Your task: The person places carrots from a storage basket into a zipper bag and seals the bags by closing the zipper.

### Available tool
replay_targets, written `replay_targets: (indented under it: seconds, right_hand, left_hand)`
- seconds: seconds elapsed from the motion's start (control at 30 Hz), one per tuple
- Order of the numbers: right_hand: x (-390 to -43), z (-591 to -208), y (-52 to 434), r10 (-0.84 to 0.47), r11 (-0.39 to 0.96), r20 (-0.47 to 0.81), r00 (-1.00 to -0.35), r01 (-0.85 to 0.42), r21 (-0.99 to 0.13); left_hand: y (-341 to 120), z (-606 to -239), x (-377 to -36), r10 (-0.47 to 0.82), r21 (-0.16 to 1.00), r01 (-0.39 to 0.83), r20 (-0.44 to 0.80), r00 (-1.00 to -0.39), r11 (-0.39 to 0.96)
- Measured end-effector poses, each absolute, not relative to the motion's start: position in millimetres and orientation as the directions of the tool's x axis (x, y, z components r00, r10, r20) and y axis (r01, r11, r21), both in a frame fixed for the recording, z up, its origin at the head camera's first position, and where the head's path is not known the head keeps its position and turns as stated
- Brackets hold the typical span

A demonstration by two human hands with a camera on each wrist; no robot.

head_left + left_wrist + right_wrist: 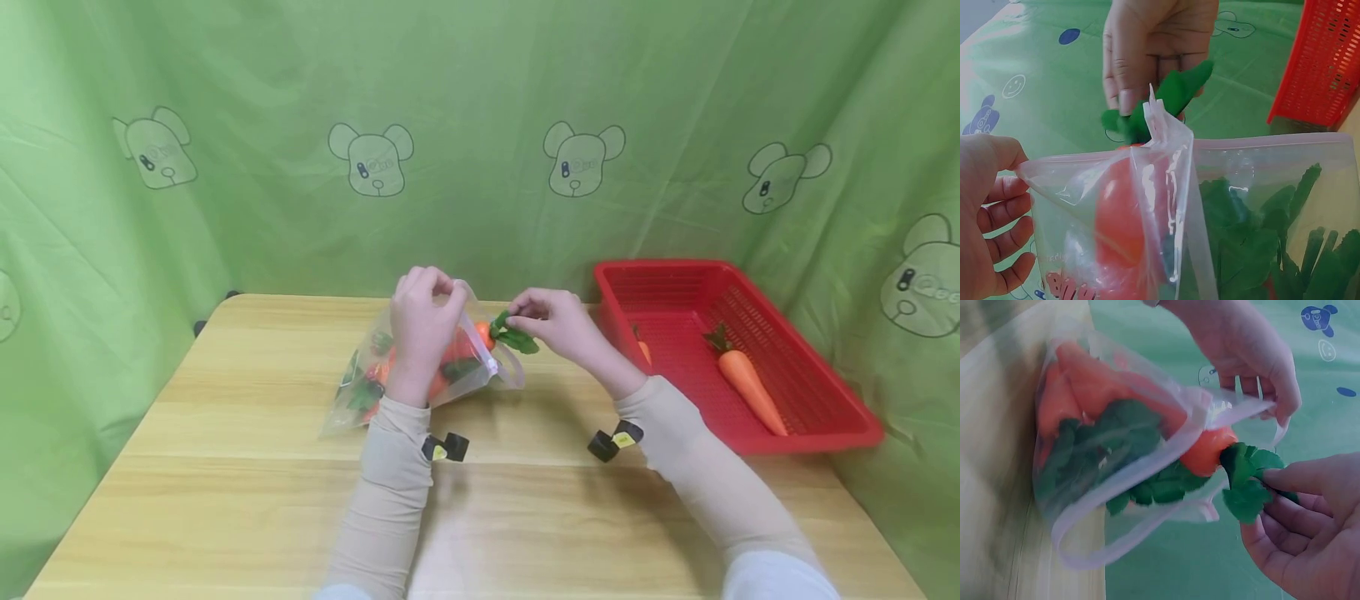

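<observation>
My left hand (426,321) pinches the rim of a clear plastic zip bag (468,379), which slants over the table with its mouth toward the right. Several carrots with green leaves lie inside, seen through the plastic in the right wrist view. One more carrot (1207,453) is partway through the mouth, its tip end inside and its orange top sticking out. My right hand (551,321) pinches that carrot's green leaves (1247,481) between thumb and fingers. In the left wrist view, the bag's folded edge covers part of this carrot.
A red plastic basket (825,392) stands at the right of the wooden table (510,508). In it lie a large carrot (750,387) and, by the near left wall, a partly hidden carrot (642,348). A green curtain (480,225) hangs behind and at both sides.
</observation>
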State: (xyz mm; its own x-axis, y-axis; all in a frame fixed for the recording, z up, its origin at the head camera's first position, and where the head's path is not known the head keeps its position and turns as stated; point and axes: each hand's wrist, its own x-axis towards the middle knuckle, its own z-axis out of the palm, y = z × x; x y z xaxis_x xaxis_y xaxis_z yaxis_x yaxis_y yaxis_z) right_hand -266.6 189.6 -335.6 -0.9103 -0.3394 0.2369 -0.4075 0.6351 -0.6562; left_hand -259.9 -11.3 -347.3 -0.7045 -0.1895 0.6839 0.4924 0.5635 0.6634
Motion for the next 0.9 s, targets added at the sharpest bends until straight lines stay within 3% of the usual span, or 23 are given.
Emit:
replay_targets:
  seconds: [0.23,0.37,0.6,0.77,0.9]
  right_hand:
    - [-263,-331,181,-0.442,0.478,0.163,-0.882,-0.386,-0.789]
    - [-262,-331,182,-0.458,0.452,0.157,-0.875,-0.382,-0.806]
    - [-264,-334,194,-0.458,0.655,0.087,-0.885,-0.402,-0.64]
    - [-265,-342,201,-0.558,0.729,-0.075,-0.826,-0.445,-0.52]
    - [-265,-346,203,-0.6,0.733,-0.178,-0.78,-0.446,-0.514]
  left_hand:
    - [-12,-348,-260,-0.193,0.662,0.495,0.688,-0.7,0.563]
    - [-12,-348,-260,-0.191,0.666,0.494,0.683,-0.705,0.56]
    - [-12,-349,-260,-0.195,0.677,0.492,0.675,-0.711,0.548]
    - [-11,-347,-259,-0.196,0.682,0.487,0.668,-0.718,0.546]
    - [-11,-347,-259,-0.196,0.681,0.486,0.669,-0.717,0.548]
